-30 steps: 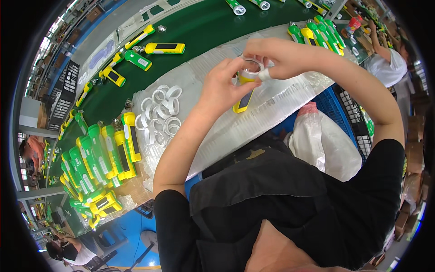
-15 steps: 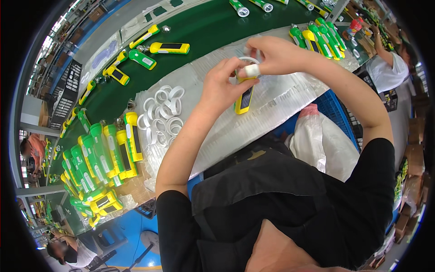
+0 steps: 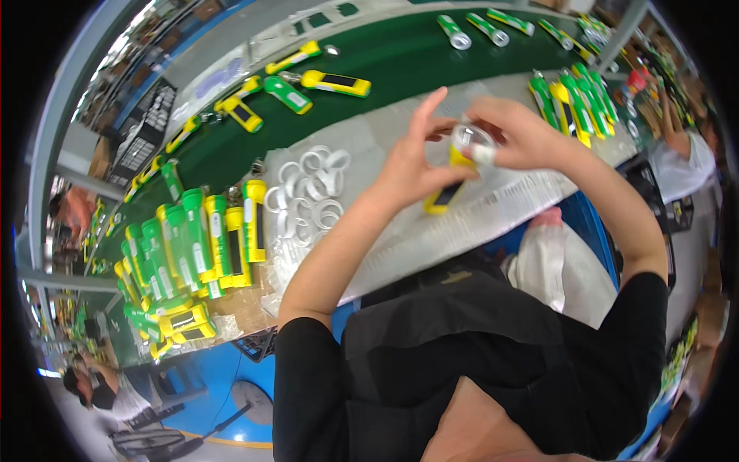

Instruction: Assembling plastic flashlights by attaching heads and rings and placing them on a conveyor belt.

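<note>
A yellow flashlight (image 3: pixel 440 203) with a dark panel stands tilted in front of me, its clear, shiny head facing up. A white ring (image 3: pixel 471 132) sits at the flashlight's head. My left hand (image 3: pixel 416 165) holds the body loosely, the thumb across its front and the index finger raised; its other fingers are partly hidden. Around the head and ring, my right hand (image 3: pixel 517 132) has its fingers curled at the rim. Something white covers the right thumb's tip. Left of my hands lies a pile of loose white rings (image 3: pixel 308 189).
Green and yellow flashlights (image 3: pixel 181 246) crowd the left side, and more flashlights (image 3: pixel 573 100) lie at the right. Several others rest on the green belt (image 3: pixel 400 58) beyond the wrapped work surface (image 3: pixel 385 254). A white sack (image 3: pixel 566 269) stands below the edge. Other people work at both sides.
The view has shifted, so the scene sits farther right in it. My left index finger has lifted away from the flashlight's head. The head and white ring are tipped more toward me.
</note>
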Demonstrator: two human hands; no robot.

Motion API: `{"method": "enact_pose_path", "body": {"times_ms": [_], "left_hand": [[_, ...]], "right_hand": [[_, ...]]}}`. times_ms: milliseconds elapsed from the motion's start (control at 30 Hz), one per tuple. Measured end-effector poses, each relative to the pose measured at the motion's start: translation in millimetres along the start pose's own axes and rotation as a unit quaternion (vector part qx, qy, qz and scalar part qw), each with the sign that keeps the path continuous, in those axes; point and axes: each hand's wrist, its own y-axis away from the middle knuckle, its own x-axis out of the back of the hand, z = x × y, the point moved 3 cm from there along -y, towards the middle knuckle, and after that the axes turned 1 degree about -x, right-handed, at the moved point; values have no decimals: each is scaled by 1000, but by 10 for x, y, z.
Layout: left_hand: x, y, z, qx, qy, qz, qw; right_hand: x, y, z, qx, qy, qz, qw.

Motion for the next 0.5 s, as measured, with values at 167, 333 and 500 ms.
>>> {"method": "enact_pose_path", "body": {"times_ms": [167, 333, 500], "left_hand": [[45, 190, 183, 242, 184, -282, 910], [164, 79, -122, 121, -125, -172, 970], [820, -682, -956, 205, -274, -148, 928]], "right_hand": [[139, 153, -298, 70, -61, 60, 994], [-438, -104, 196, 70, 50, 178, 980], [-748, -1027, 1134, -124, -4, 260, 958]]}}
